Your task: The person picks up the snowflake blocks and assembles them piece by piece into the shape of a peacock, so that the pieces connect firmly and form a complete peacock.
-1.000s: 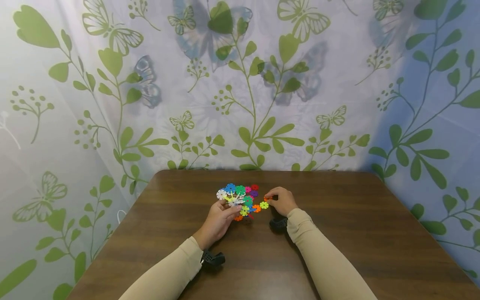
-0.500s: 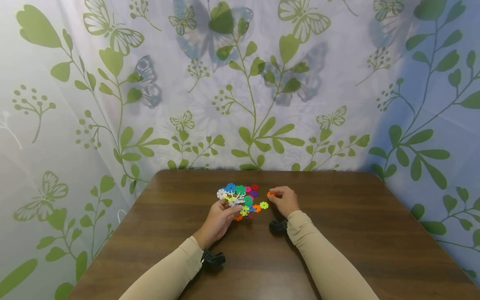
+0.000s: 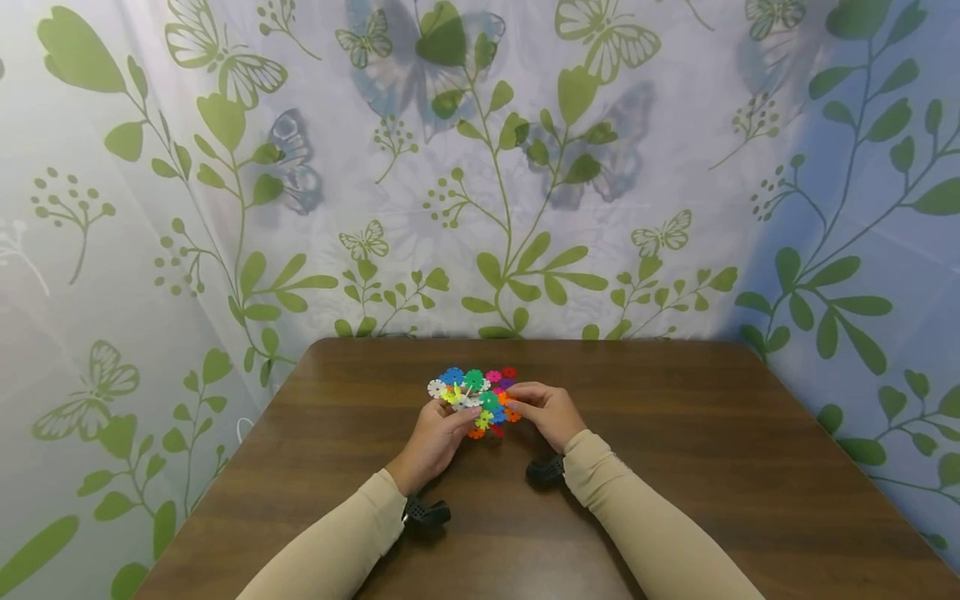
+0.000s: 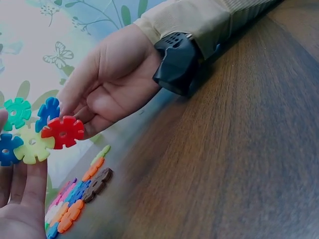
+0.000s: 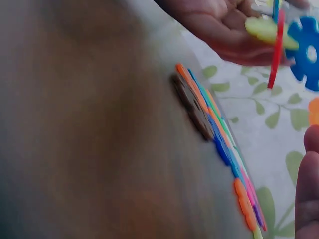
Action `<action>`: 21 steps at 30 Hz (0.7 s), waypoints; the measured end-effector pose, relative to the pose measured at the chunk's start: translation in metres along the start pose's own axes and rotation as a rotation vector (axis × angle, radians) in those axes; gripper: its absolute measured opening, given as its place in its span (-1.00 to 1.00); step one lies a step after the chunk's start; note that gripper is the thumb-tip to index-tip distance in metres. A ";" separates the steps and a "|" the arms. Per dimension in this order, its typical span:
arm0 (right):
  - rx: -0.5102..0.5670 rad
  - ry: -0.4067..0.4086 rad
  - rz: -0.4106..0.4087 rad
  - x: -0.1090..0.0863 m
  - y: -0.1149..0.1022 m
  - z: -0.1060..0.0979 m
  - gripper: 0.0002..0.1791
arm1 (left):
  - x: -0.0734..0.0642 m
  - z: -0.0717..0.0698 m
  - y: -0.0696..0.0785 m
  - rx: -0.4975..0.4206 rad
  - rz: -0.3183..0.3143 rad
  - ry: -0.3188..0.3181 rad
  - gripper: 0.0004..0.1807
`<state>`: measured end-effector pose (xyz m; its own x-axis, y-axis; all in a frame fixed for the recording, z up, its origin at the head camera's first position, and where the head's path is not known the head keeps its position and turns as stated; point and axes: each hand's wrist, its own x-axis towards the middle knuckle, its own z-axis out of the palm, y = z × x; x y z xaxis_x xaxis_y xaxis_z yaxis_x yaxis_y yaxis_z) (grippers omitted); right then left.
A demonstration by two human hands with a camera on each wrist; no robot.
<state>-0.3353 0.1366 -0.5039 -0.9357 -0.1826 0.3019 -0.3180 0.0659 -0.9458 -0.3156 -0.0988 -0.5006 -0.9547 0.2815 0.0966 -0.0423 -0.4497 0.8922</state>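
My left hand (image 3: 441, 432) holds a cluster of interlocked plastic snowflake discs (image 3: 484, 420) over the table. In the left wrist view the cluster shows a red disc (image 4: 63, 132), a yellow disc (image 4: 34, 144), blue discs and a green one slotted together at angles. My right hand (image 3: 553, 415) pinches an orange snowflake disc (image 3: 505, 398) between thumb and fingers, right at the cluster's right side. The same orange disc (image 5: 314, 110) shows partly at the right wrist view's edge, just below a blue disc (image 5: 305, 52) of the cluster.
Several loose discs lie flat on the brown wooden table (image 3: 675, 467) beyond the hands, among them red (image 3: 510, 372) and pink ones, and a brown disc (image 4: 97, 185). Behind the table hangs a curtain (image 3: 480, 167) with leaves and butterflies. Black wrist cameras (image 3: 427, 512) sit under both wrists.
My right hand lifted the orange disc up and away from the loose discs, then moved left to the cluster. The left hand stays in place, with the cluster tilted slightly.
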 end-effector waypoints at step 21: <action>0.135 -0.024 -0.023 -0.010 -0.007 0.013 -0.79 | 0.001 -0.002 -0.001 0.047 0.034 0.082 -0.64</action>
<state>-0.3220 0.1256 -0.5020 -0.9240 -0.2064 0.3220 -0.3141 -0.0708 -0.9467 -0.3174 -0.0996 -0.5021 -0.9763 0.1958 0.0923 0.0023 -0.4169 0.9089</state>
